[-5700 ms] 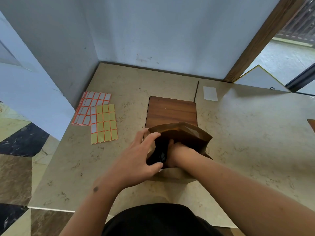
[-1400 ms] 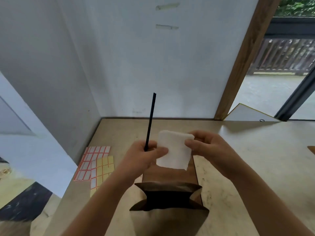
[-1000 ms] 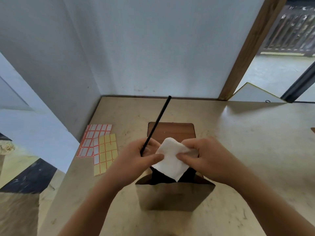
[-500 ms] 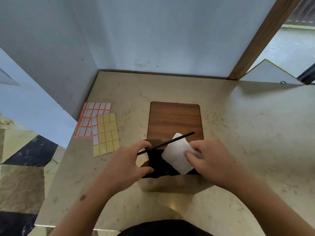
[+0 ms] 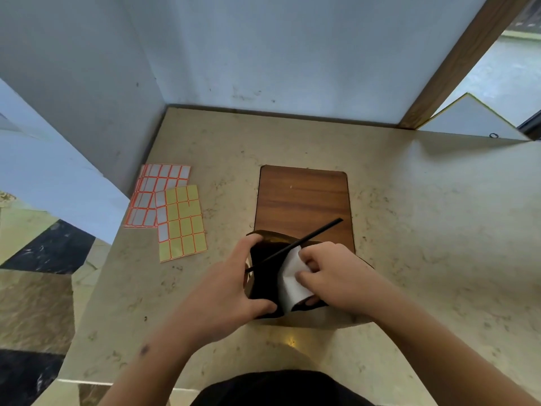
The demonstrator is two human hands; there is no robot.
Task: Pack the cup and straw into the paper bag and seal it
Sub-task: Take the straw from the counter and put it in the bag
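Note:
A brown paper bag (image 5: 322,319) stands open on the table in front of me, its inside dark; the cup is not visible in it. My left hand (image 5: 225,291) grips the bag's left rim and pinches the near end of a thin black straw (image 5: 310,236), which slants up to the right across the opening. My right hand (image 5: 336,273) holds a folded white napkin (image 5: 289,279) and pushes it down into the bag's mouth.
A wooden board (image 5: 303,200) lies flat just behind the bag. Two label sheets, white with orange borders (image 5: 158,189) and yellow (image 5: 181,221), lie at the left. Walls close the table's back and left; the near edge is by my body.
Both hands have come down from chest height to the bag's mouth. The straw tipped from upright to slanting across the opening, and the napkin now goes partly into the bag.

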